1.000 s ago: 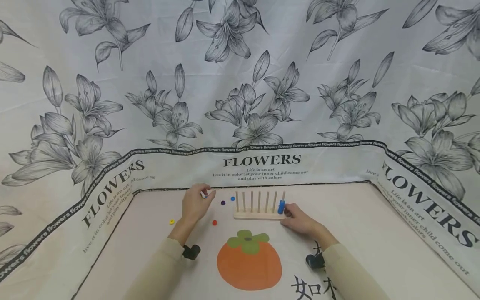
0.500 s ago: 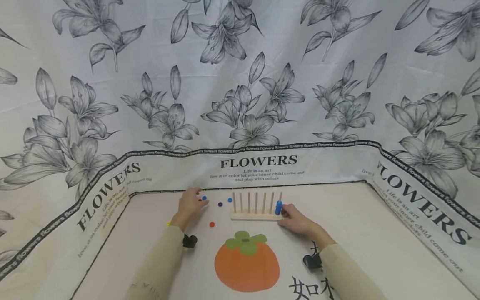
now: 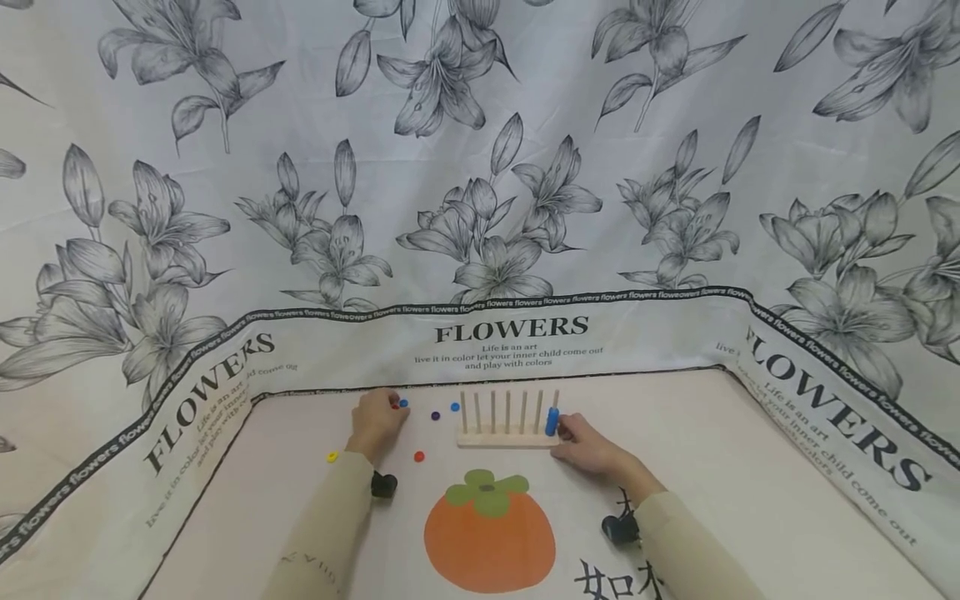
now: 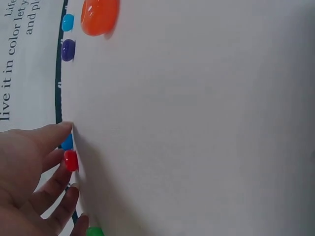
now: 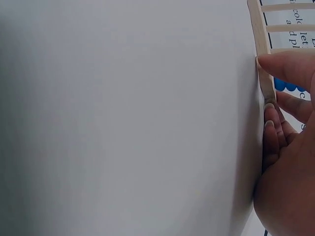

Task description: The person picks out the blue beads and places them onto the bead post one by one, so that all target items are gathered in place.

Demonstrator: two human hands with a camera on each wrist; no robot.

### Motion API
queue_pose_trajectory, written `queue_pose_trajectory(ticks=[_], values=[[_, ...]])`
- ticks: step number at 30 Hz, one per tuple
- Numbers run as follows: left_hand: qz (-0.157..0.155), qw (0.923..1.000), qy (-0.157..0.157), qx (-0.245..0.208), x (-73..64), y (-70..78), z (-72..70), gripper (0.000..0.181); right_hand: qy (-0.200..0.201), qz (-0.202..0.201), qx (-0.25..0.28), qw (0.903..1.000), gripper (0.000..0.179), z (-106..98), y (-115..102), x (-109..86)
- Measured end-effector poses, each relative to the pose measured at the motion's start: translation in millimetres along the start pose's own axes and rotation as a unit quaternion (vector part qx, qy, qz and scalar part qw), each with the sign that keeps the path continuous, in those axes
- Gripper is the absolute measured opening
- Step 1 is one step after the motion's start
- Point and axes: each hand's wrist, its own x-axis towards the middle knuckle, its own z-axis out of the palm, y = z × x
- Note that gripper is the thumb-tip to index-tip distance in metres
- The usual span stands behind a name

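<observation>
My left hand is low over the table at the back left. In the left wrist view, its thumb and index fingertips lie either side of a small blue bead. A red bead sits beside that one, in front of the fingers. My right hand grips the right end of a wooden peg stand, thumb on the front of the base and fingers behind. Several blue beads are stacked on the stand's rightmost peg; the other upright pegs are bare.
Between left hand and stand lie a purple bead and another blue bead. Nearer are an orange bead and a yellow bead. A green bead shows below the left fingers. A flower-printed curtain borders the table's back.
My left hand has moved slightly left and down to the table, bringing thumb and fingers around the blue bead. The right hand keeps its grip on the stand. The head view has shifted slightly.
</observation>
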Motion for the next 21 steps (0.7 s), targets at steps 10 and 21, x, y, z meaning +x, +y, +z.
queue_pose_trajectory(ticks=[10, 21], values=[[0.023, 0.9997, 0.010, 0.001, -6.7, 1.8, -2.1, 0.022, 0.016, -0.002, -0.013, 0.9998, 0.051, 7.8, 0.0, -4.0], [0.027, 0.9995, 0.007, 0.011, -1.7, 5.4, -0.4, 0.018, 0.018, 0.000, -0.014, 0.9997, 0.048, 1.3, -6.8, -6.6]])
